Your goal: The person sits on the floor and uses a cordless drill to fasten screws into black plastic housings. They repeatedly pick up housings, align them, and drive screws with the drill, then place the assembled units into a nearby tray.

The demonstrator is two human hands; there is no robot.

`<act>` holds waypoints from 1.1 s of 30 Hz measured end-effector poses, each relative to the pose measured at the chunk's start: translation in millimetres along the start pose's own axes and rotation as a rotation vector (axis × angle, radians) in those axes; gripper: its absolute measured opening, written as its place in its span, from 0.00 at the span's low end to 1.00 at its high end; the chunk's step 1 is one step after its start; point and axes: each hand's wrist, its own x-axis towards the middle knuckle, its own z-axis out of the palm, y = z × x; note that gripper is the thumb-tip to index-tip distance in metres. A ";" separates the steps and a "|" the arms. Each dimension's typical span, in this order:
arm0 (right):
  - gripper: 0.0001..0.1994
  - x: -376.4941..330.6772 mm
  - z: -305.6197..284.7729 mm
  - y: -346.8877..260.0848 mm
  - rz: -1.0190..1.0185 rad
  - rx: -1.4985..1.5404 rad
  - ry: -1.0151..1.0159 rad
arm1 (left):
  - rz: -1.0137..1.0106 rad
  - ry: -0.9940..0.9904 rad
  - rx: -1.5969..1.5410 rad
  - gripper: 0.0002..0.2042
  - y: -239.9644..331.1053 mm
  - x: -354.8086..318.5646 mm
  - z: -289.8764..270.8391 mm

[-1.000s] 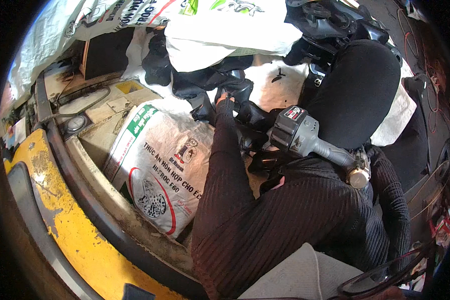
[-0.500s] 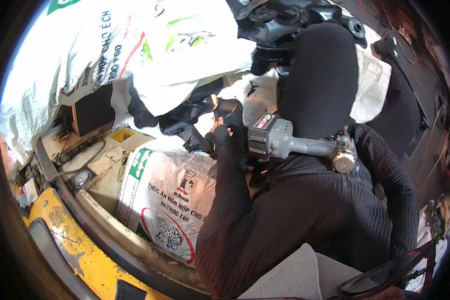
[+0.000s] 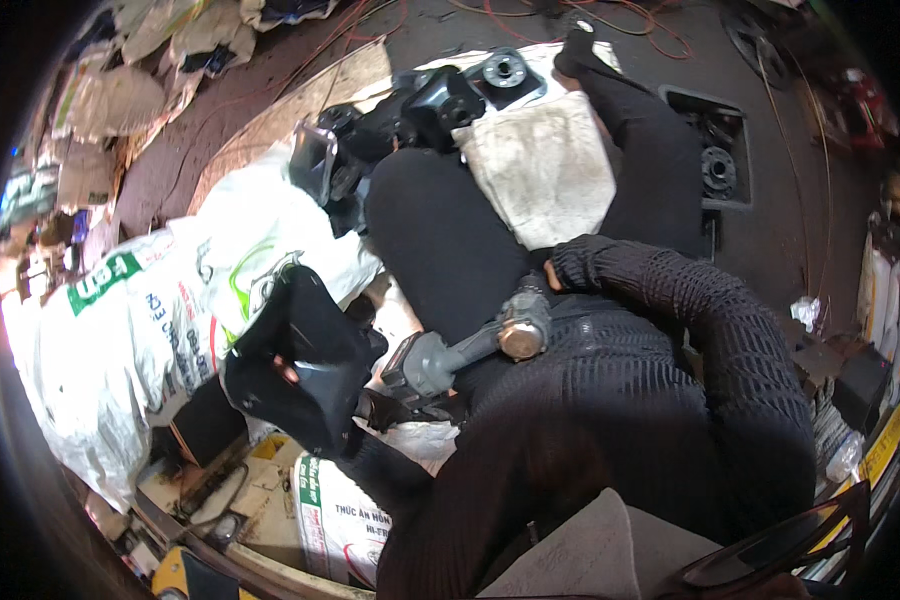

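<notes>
Glossy black part (image 3: 308, 312), flared, hollow; raised beside white sack (image 3: 255, 215), open face toward camera, long axis roughly top-to-bottom. Left hand (image 3: 286, 371): grip clamped on part. Right hand (image 3: 554, 275): grip unclear.

Light is strong but uneven, falling hardest on the left, where the white sack (image 3: 90, 375) burns out to near-featureless white along its folds. The pale cloth (image 3: 540, 165) between the legs is bright yet keeps its texture. The black molded part (image 3: 260, 400) shows soft sheen on its curves and deep shadow in its hollows. Ribbing reads clearly on the right sleeve (image 3: 720, 305), while the lower torso sinks into dark, grainless shadow. The floor (image 3: 775, 240) is dim. A dull highlight sits on the tool's metal end (image 3: 523, 338). Fisheye curvature bows the outer scene into a black rim; clutter (image 3: 855, 115) at upper right is smeared, and the far-left edge looks hazy.
</notes>
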 end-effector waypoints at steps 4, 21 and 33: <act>0.12 -34.5 -17.6 11.9 -0.046 0.325 0.115 | 0.303 -0.559 0.091 0.08 26.7 41.2 140.1; 0.18 -196.4 62.7 310.1 1.125 0.415 1.066 | 0.931 -1.159 0.745 0.11 -100.4 -20.4 370.6; 0.09 -224.3 -39.6 213.3 0.490 0.167 1.479 | 0.219 -0.794 0.642 0.08 -5.2 -38.8 238.6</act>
